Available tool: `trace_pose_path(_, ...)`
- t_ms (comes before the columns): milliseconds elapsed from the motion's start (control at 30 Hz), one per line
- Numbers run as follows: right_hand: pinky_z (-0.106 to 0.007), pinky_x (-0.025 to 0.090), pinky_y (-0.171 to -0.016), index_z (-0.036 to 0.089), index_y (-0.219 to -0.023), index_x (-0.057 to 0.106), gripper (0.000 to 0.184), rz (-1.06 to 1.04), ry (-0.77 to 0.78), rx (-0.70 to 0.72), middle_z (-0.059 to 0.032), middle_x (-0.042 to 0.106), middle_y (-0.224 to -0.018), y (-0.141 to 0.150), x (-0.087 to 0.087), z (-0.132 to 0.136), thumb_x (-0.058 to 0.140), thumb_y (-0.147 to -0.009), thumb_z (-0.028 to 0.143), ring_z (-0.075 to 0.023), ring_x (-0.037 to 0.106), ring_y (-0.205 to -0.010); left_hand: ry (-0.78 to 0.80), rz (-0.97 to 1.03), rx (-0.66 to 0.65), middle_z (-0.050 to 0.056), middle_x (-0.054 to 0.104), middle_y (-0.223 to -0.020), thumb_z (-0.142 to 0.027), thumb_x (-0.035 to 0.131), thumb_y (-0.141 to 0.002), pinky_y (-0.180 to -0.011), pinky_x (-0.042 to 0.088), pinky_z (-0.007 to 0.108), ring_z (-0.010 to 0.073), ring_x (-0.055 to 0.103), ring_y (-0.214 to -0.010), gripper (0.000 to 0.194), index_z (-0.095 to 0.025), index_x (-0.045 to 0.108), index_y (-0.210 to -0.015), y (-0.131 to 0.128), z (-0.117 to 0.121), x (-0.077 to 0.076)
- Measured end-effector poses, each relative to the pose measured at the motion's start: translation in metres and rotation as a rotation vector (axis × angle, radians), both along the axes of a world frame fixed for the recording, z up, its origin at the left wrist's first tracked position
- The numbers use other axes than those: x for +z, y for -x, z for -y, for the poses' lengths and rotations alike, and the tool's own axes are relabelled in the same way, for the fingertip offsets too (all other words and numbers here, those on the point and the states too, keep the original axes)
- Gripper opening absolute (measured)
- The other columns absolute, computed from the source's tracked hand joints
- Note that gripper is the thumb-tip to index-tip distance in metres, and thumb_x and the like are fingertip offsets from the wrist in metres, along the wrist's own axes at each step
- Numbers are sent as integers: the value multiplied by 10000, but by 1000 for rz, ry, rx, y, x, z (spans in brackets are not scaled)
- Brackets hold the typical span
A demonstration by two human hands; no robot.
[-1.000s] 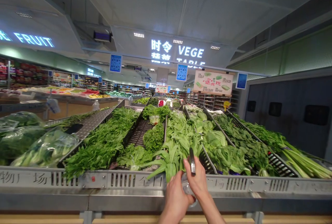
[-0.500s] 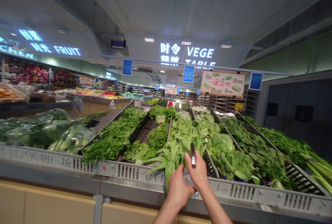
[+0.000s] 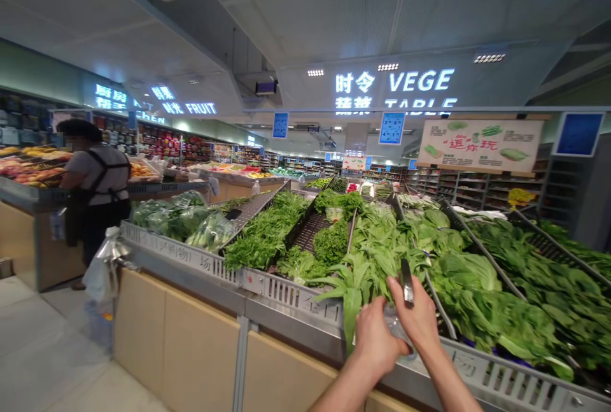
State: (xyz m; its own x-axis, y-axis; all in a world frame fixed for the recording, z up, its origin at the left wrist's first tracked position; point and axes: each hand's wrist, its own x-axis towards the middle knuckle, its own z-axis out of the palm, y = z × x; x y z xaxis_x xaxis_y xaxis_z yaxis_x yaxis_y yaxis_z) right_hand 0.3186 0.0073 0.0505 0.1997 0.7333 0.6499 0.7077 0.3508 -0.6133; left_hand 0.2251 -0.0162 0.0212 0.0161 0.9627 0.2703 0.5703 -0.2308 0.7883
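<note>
My left hand [image 3: 375,337] is at the front edge of the vegetable stand, its fingers curled against a crumpled piece of clear plastic [image 3: 398,329]. Close beside it, my right hand [image 3: 420,310] is closed, with a slim black-and-silver object [image 3: 407,283] sticking up at its fingers; its kind is unclear. The plastic lies between both hands and is partly hidden by them. Long-leafed greens [image 3: 367,265] lie just beyond the hands, some leaves drooping over the crate's front rim [image 3: 305,305] left of my left hand.
Curly lettuce [image 3: 331,241] and feathery greens [image 3: 267,224] fill crates to the left; broad-leafed greens [image 3: 496,316] lie to the right. Plastic bags [image 3: 105,265] hang at the stand's left corner. A person in an apron [image 3: 102,176] stands by the fruit display.
My view has turned left, so the hands and stand appear further right. The person, the floor and the hanging bags have come into view. Both hands keep nearly the same pose.
</note>
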Motion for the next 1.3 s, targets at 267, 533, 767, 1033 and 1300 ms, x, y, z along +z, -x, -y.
trace_pose_path(267, -289, 418, -649, 175, -848, 503, 444, -22, -19, 6, -68, 597, -795, -7, -2, 7, 374, -690, 569, -192, 551, -734, -26, 23, -4, 42, 532, -995, -259, 717, -366, -799, 375, 316, 225, 474, -908, 762, -185, 445, -1074, -6, 7, -6)
trace_pose_path(533, -276, 414, -627, 177, -840, 504, 412, -21, -24, 1, -54, 599, -763, -14, -4, 6, 383, -701, 545, -184, 554, -706, -45, 27, -19, 44, 541, -980, -233, 726, -344, -784, 373, 314, 225, 472, -890, 755, -170, 466, -1050, -11, 5, -9)
trace_pose_path(767, -241, 394, -542, 175, -738, 505, 346, -29, -72, 30, -28, 580, -635, -19, -8, 10, 369, -737, 493, -147, 534, -571, -32, 30, -11, 50, 530, -987, -179, 704, -365, -792, 370, 278, 210, 464, -910, 714, -148, 470, -1039, -17, 12, -4)
trace_pose_path(1033, -253, 399, -579, 163, -841, 492, 343, -14, -91, 35, -40, 577, -719, -24, -13, 10, 384, -740, 472, -150, 531, -633, -40, 37, -32, 58, 530, -1007, -159, 682, -383, -801, 368, 272, 215, 472, -922, 722, -149, 452, -1068, -24, 8, -10)
trace_pose_path(1300, -258, 408, -607, 171, -839, 477, 295, -43, -84, 89, -41, 567, -739, -25, -28, 16, 392, -757, 441, -149, 529, -662, -14, 14, -55, 60, 550, -989, -129, 654, -384, -806, 372, 278, 228, 481, -927, 677, -145, 472, -1036, -26, 10, -24)
